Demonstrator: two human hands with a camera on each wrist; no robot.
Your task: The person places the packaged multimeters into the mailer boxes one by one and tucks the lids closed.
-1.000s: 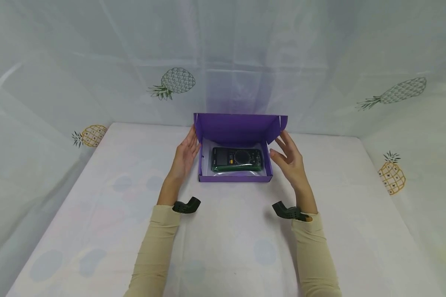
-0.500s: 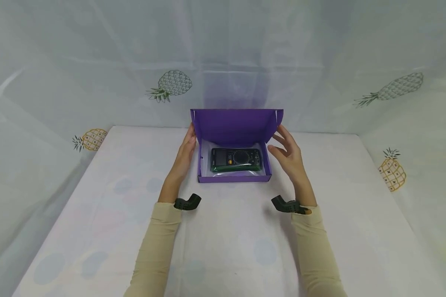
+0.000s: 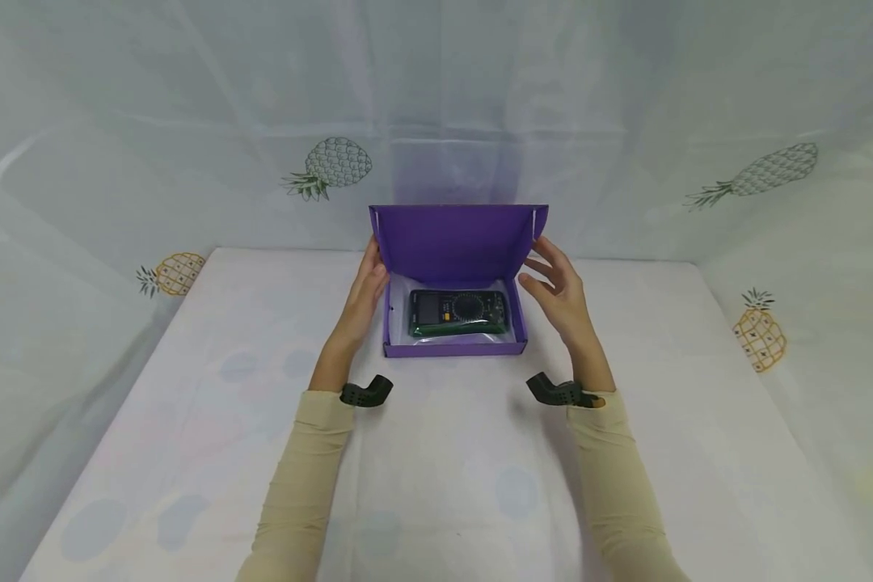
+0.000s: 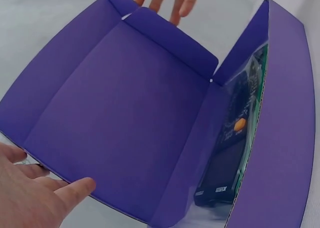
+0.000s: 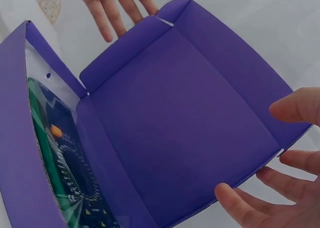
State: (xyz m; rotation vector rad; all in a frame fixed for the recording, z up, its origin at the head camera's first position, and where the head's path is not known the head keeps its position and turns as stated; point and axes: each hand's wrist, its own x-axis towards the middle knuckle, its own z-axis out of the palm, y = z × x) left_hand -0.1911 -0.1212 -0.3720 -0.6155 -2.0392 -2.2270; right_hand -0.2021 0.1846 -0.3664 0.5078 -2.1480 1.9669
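A purple cardboard box (image 3: 455, 350) sits on the table with its lid (image 3: 454, 242) raised at the back. Inside, a black multimeter (image 3: 457, 311) with a green edge lies in a clear plastic bag (image 3: 402, 319). My left hand (image 3: 360, 303) touches the lid's left side flap, fingers nearly straight; in the left wrist view its fingertips are partly hidden behind the lid (image 4: 120, 108). On the other side, my right hand (image 3: 562, 299) has its fingers spread against the right flap. Its thumb stays apart from the lid in the right wrist view.
A white cloth with pale spots covers the table (image 3: 436, 485). Behind and beside it hangs a pale curtain (image 3: 589, 97) printed with pineapples. Both wrists carry black camera mounts (image 3: 367, 392).
The lid has tilted farther up and back, so more of its inner face shows. Both hands have moved slightly away from me along with it. The multimeter has stayed in the box.
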